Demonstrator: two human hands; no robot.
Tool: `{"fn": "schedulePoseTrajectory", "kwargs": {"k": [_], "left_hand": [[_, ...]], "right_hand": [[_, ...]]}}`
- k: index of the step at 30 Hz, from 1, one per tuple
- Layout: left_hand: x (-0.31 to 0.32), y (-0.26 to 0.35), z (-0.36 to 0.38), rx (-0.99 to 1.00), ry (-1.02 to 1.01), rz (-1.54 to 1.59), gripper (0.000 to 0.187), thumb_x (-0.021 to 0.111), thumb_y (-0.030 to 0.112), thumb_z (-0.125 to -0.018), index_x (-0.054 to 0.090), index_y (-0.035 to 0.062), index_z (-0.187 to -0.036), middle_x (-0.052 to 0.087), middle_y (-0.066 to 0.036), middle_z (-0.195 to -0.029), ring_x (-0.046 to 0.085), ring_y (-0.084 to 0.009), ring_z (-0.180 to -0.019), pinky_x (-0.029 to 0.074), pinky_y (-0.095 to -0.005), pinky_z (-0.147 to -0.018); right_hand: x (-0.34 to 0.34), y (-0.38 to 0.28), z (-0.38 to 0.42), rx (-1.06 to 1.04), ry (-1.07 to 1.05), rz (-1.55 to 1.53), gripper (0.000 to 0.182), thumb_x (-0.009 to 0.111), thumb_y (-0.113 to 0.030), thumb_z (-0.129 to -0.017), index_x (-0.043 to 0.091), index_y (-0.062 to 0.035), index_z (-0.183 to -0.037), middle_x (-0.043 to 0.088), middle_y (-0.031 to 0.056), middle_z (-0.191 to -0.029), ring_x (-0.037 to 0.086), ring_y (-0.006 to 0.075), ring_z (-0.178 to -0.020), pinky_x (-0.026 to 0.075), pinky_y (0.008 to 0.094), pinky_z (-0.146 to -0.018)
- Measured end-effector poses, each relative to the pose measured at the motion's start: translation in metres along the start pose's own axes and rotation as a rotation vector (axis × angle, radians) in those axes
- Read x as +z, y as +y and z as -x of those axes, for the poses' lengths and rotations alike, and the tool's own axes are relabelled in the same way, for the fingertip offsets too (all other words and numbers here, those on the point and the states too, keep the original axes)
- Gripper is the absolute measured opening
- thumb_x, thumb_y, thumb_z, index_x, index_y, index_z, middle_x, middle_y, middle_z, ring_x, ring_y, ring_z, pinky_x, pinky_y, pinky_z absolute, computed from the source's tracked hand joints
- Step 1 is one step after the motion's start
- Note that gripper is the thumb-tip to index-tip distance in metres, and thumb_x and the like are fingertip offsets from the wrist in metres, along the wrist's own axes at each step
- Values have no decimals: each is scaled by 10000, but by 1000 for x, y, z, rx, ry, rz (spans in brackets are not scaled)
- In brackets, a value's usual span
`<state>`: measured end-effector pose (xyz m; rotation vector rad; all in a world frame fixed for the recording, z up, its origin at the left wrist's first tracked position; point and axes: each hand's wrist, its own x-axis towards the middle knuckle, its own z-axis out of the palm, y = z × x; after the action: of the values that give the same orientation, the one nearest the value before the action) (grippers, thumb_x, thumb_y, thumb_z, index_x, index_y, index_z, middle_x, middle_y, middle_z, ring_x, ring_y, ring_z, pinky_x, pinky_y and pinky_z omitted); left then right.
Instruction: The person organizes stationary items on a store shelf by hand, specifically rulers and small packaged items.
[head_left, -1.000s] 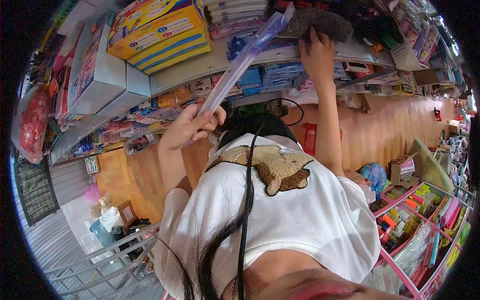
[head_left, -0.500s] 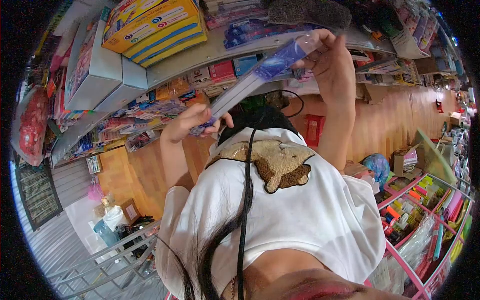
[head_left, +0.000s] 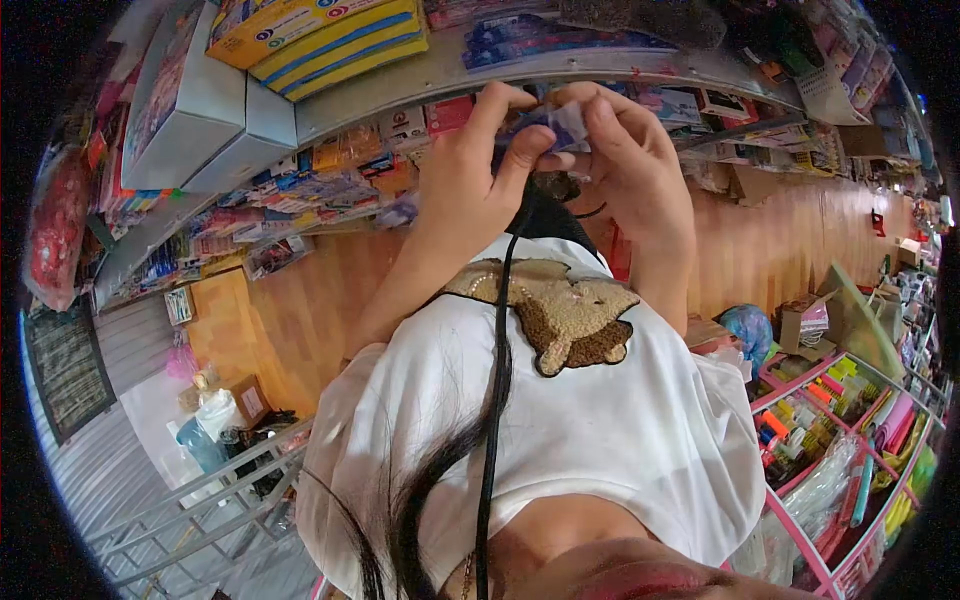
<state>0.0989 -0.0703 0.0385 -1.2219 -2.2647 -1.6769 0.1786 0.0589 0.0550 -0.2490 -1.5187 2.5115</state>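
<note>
Both hands up at 12 o'clock: left hand (head_left: 470, 190) and right hand (head_left: 635, 175) pinch the clear plastic packet (head_left: 560, 125) together, fingertips (head_left: 590, 105) wrapped over it, just under the shelf (head_left: 420, 85).

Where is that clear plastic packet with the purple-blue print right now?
The clear plastic packet with purple-blue print sits at top centre of the head view, pinched between the left hand and right hand, just below the grey metal shelf.

Glossy clear plastic packet (head_left: 560, 125)
</note>
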Motion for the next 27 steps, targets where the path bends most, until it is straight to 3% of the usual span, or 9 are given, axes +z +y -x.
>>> {"fn": "schedulePoseTrajectory", "kwargs": {"k": [3,9,15,21,27], "left_hand": [[-5,-6,2,74,-4,-100,235,564,348,-837,553,116,-877,594,-107,-671,593,-316,-611,430,-363,-506],[-18,-4,3,45,-84,-184,223,575,354,-821,573,131,-808,571,-79,-588,577,-293,-537,412,-358,-469],[-21,-11,9,74,-87,-208,218,581,361,-810,584,143,-813,569,-81,-582,567,-294,-527,403,-358,-457],[-26,-10,11,33,-129,-259,233,570,382,-812,588,149,-810,559,-79,-561,555,-292,-511,399,-361,-454],[-26,-11,12,22,-157,-259,242,565,391,-814,594,150,-818,559,-85,-559,555,-298,-514,399,-361,-454]], "right_hand": [[-9,6,0,34,-108,-142,333,563,-277,-868,564,9,-1038,571,22,-885,537,93,-757,449,238,-682],[-12,1,1,150,-152,-15,317,579,-271,-854,580,9,-1001,528,4,-767,482,88,-678,391,218,-620],[-9,2,4,210,-175,-35,288,582,-257,-849,585,12,-953,510,-6,-758,466,88,-674,376,211,-613],[-13,12,-1,134,-286,-6,270,578,-255,-852,572,7,-917,507,-16,-761,457,90,-668,374,210,-623],[-23,21,-4,219,-293,-89,303,606,-272,-835,530,-29,-1000,511,-10,-797,455,101,-670,353,215,-581]]}}
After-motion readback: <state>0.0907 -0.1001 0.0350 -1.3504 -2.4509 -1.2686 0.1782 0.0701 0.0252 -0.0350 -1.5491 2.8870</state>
